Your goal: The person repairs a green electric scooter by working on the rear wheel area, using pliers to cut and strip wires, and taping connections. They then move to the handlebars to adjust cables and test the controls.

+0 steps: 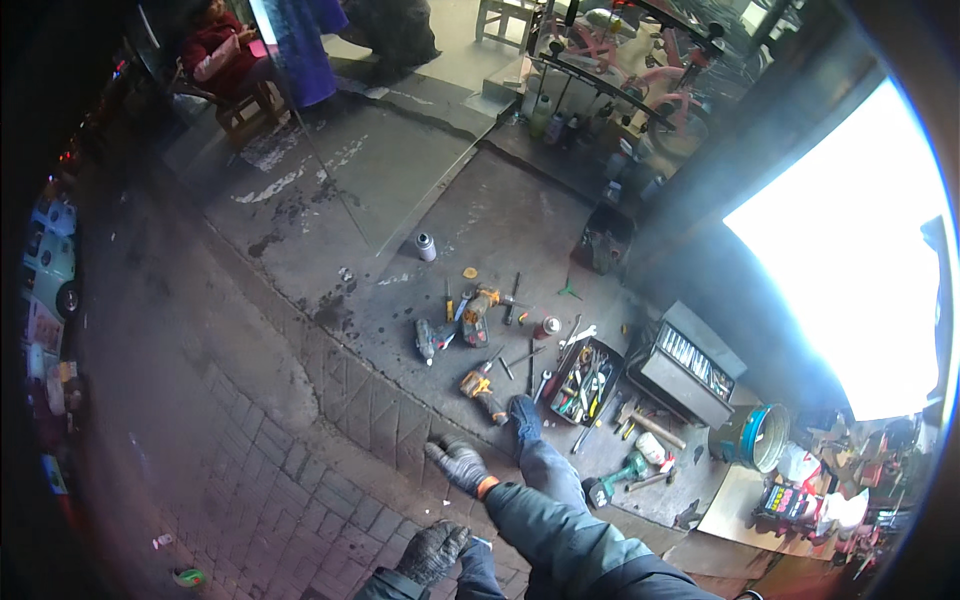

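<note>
My right hand (460, 466), in a grey knitted glove, hovers over the kerb by my shoe (524, 418). Its fingers stretch to the left, and nothing shows in them. Below it, my left hand (434, 554), in a darker glove, is curled beside my knee; whatever it may hold is hidden. Nearest to the right hand lies a yellow-and-black power drill (484, 392). Beyond it are a grey power tool (432, 340), another yellow drill (481, 306) and a screwdriver (450, 302). An open tray of hand tools (586, 380) stands to the right.
An opened toolbox (680, 372), a hammer (640, 424), a green power tool (630, 472) and a blue tin (752, 438) stand or lie at the right. Spray cans (427, 247) dot the pavement. Far left, a person in red (222, 58) sits on a chair. Pink bicycles (650, 70) stand behind.
</note>
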The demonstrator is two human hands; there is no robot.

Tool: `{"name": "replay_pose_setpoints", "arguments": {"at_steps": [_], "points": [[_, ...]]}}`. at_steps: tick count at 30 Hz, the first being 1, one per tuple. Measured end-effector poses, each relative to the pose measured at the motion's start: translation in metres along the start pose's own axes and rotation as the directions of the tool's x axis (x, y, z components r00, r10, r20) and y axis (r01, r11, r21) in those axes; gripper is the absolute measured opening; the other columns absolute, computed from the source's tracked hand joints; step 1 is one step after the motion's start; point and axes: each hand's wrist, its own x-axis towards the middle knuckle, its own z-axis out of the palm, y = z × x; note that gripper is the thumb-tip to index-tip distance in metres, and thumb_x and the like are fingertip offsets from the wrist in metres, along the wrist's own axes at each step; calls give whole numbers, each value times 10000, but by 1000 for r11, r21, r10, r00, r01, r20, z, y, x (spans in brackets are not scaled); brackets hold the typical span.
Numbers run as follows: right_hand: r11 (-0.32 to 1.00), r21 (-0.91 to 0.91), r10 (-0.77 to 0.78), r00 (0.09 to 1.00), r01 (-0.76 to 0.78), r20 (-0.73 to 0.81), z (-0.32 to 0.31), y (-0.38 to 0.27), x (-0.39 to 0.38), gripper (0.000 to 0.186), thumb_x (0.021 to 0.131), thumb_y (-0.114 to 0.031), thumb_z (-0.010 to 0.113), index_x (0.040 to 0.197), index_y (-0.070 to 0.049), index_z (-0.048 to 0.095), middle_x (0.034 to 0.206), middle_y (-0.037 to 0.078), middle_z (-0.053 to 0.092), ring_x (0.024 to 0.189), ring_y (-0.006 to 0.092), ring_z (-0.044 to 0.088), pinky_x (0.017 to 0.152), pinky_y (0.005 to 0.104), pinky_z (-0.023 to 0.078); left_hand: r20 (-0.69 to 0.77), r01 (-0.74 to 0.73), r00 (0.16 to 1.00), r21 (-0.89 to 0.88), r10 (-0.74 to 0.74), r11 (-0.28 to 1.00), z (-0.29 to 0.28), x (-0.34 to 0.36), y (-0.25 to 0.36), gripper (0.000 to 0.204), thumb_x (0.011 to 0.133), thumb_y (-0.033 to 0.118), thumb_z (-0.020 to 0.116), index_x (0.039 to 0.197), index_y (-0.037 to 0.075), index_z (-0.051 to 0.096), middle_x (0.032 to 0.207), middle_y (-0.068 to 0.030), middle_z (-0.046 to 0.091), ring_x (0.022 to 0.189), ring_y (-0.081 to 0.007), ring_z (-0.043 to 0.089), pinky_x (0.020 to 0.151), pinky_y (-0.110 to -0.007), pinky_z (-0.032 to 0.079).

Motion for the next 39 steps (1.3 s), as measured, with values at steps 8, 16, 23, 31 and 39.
{"name": "replay_pose_setpoints", "arguments": {"at_steps": [8, 16, 23, 31, 39], "points": [[833, -71, 338, 606, -549, -720, -247, 222, 175, 959, 638, -80, 885, 1442, -49, 364, 1214, 175, 604, 1058, 312, 632, 880, 391, 554, -237, 177, 935, -329, -263, 928, 50, 113, -102, 455, 932, 65, 684, 1362, 79, 538, 1204, -114, 622, 1176, -212, 572, 915, -407, 531], [786, -133, 475, 728, -604, -495, -298, 261, 270, 780, 740, -167, 877, 1389, -80, 453, 1146, 71, 621, 957, 177, 623, 772, 310, 531, -170, 232, 942, -291, -289, 928, 113, 115, -200, 419, 924, 95, 707, 1320, 42, 579, 1234, -165, 657, 1123, -271, 653, 960, -369, 530], [961, -28, 240, 883, -274, -404, -220, 130, 190, 500, 847, -53, 780, 1298, -49, 564, 972, -11, 633, 765, 80, 589, 631, 247, 494, -442, 4, 890, -231, -109, 973, 90, 62, -167, 279, 964, 103, 648, 1235, 44, 624, 1105, -182, 699, 985, -338, 694, 856, -419, 558], [525, 798, 133, 955, -296, 266, 12, -133, -5, 575, 872, -256, 765, 1354, -59, 522, 1210, 117, 639, 1148, 288, 615, 1047, 465, 484, -509, 20, 847, -254, -152, 967, 40, -159, -142, 333, 989, 171, 626, 1298, 48, 608, 1228, -158, 676, 1131, -326, 648, 963, -402, 523], [989, 145, -78, 738, -28, 671, 302, -263, -158, 458, 767, -79, 812, 1147, -81, 558, 955, 35, 647, 845, 189, 637, 798, 362, 550, -905, 220, 406, -34, -123, 975, 7, -462, -214, 356, 989, 178, 578, 1327, 70, 603, 1243, -171, 667, 1158, -337, 627, 999, -421, 500]]}}
